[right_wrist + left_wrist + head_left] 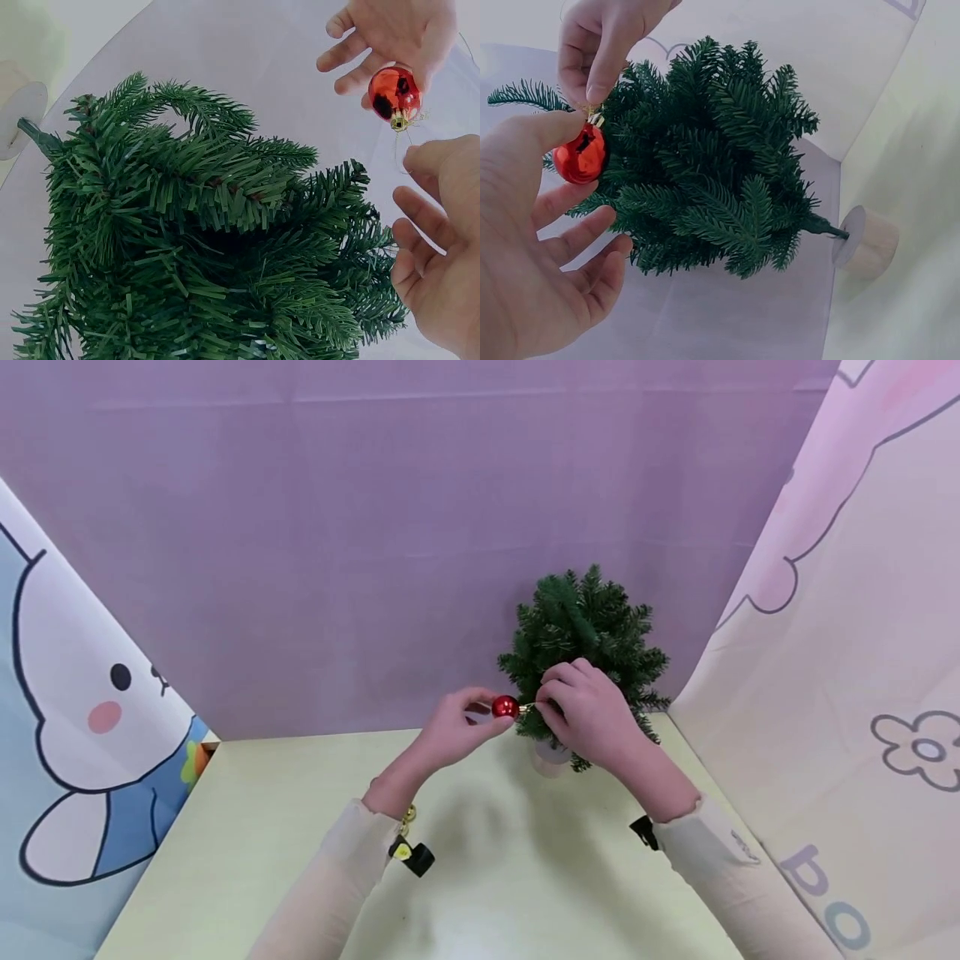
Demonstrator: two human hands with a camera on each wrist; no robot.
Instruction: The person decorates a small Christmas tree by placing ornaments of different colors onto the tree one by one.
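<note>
A shiny red Christmas ball is held between the thumb and forefinger of my left hand, its other fingers spread loosely in the left wrist view. The ball's gold cap points toward my right hand. Right thumb and forefinger pinch the thin gold hanging string just beyond the cap. Behind both hands stands a small green artificial Christmas tree, partly hidden by the right hand in the head view. Its short trunk rises from a round pale base.
The tree stands on a pale yellow table, near its back edge. A purple cloth backdrop rises behind. Printed cloths hang at both sides, with a white cartoon animal on the left and a flower on the right.
</note>
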